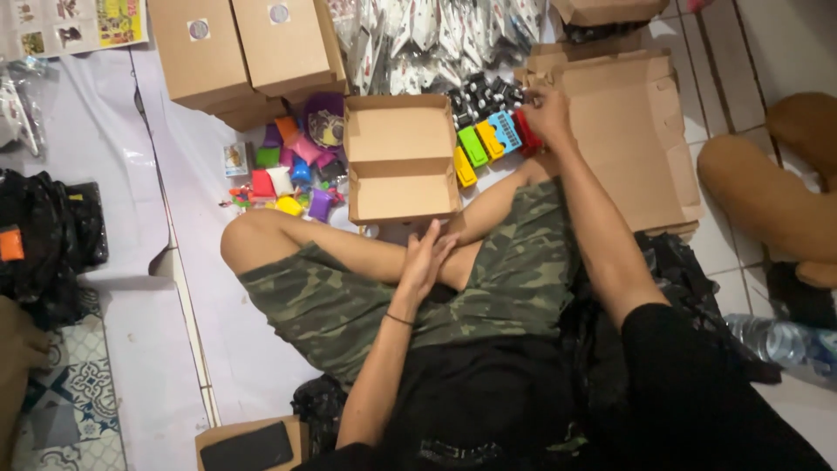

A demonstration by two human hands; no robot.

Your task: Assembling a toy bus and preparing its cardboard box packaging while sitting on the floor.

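Head view: small toy vehicles [490, 131], hard plastic, likely light, stiff and slick, lie in a row on the floor beside an open cardboard box [401, 157]; each is best pinched across its sides. The right hand [547, 112] rests on the red one, grip closure unclear; the left hand [425, 259] lies open on the shin. Tiled floor [741, 78], flat cartons [636, 131] alongside.

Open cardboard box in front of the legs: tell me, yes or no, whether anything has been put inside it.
No: the open cardboard box shows only bare brown bottom in both halves, while the small toy vehicles lie outside it to its right.
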